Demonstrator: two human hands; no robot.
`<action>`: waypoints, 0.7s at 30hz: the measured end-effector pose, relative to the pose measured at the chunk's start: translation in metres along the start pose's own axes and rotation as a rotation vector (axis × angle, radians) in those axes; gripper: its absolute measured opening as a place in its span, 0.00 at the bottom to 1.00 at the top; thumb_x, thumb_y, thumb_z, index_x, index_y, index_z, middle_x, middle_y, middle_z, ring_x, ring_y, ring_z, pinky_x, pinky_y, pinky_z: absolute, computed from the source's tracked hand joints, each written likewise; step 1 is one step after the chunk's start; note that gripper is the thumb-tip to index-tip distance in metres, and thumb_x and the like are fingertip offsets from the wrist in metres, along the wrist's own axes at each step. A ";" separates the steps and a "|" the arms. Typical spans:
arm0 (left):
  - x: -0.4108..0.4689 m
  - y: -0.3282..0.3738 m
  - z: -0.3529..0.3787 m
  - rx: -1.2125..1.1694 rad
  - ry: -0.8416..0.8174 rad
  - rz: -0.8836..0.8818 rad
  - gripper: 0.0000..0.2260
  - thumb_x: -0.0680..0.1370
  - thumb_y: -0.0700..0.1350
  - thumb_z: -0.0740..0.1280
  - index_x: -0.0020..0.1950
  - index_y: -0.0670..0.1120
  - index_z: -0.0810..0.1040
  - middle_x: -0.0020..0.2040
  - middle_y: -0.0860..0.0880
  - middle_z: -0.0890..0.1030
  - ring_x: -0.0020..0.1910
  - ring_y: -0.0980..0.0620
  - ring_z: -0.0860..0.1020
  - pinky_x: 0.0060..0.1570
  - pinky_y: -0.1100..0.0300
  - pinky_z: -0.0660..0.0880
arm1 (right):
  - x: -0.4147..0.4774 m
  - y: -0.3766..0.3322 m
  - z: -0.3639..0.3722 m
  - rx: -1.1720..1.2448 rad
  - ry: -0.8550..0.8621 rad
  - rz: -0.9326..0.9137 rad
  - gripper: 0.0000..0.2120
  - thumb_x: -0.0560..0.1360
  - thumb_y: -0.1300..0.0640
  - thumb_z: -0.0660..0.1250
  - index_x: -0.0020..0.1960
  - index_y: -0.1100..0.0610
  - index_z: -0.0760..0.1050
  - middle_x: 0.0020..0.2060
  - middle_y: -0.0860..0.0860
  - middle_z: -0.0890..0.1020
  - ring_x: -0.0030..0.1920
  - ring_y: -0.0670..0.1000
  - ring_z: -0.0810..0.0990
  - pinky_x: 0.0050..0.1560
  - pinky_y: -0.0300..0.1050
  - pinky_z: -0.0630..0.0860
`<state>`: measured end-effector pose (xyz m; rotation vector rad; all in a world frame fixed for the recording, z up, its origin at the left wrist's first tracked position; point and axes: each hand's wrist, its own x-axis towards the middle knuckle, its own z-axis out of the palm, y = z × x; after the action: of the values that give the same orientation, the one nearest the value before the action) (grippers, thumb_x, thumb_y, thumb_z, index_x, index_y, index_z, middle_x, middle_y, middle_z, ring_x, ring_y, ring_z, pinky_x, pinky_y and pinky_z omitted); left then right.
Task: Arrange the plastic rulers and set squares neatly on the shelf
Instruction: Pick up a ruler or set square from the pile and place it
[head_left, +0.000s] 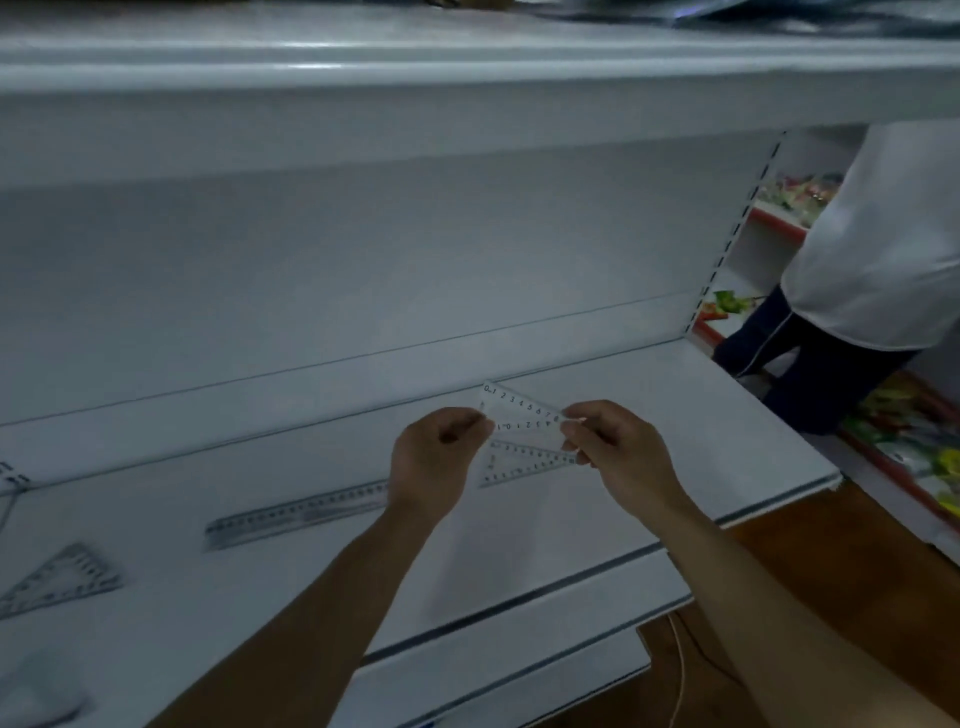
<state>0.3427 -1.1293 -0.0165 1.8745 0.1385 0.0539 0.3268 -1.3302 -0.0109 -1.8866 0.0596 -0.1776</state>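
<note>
Two hands hold one clear set square (522, 415) above the white shelf (675, 405): left hand (439, 457) pinches its left corner, right hand (618, 452) grips its right end. Second set square (524, 462) lies flat directly beneath. Long ruler (296, 514) lies to the left; third set square (60, 579) near the shelf's left front
</note>
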 end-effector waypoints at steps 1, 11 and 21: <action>0.000 0.000 0.006 0.013 0.027 -0.005 0.06 0.73 0.51 0.72 0.48 0.52 0.84 0.39 0.56 0.83 0.36 0.62 0.78 0.40 0.69 0.72 | 0.007 0.005 -0.005 -0.021 -0.024 -0.022 0.05 0.75 0.58 0.69 0.44 0.48 0.80 0.34 0.45 0.84 0.33 0.43 0.81 0.35 0.32 0.75; -0.010 -0.008 0.028 0.355 0.110 0.072 0.15 0.76 0.53 0.68 0.62 0.54 0.77 0.47 0.58 0.79 0.40 0.63 0.77 0.38 0.71 0.70 | 0.047 0.063 -0.030 -0.507 -0.173 -0.528 0.10 0.73 0.49 0.70 0.51 0.52 0.83 0.40 0.43 0.80 0.40 0.44 0.76 0.41 0.41 0.76; -0.031 -0.030 0.044 0.534 0.062 0.051 0.22 0.79 0.52 0.64 0.72 0.51 0.68 0.61 0.55 0.72 0.49 0.54 0.77 0.49 0.64 0.71 | 0.057 0.099 -0.026 -0.557 -0.140 -0.646 0.15 0.73 0.41 0.65 0.47 0.50 0.84 0.47 0.45 0.83 0.49 0.50 0.79 0.50 0.50 0.76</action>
<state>0.3147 -1.1655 -0.0575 2.4112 0.1585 0.1190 0.3834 -1.3935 -0.0913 -2.4138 -0.6637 -0.5064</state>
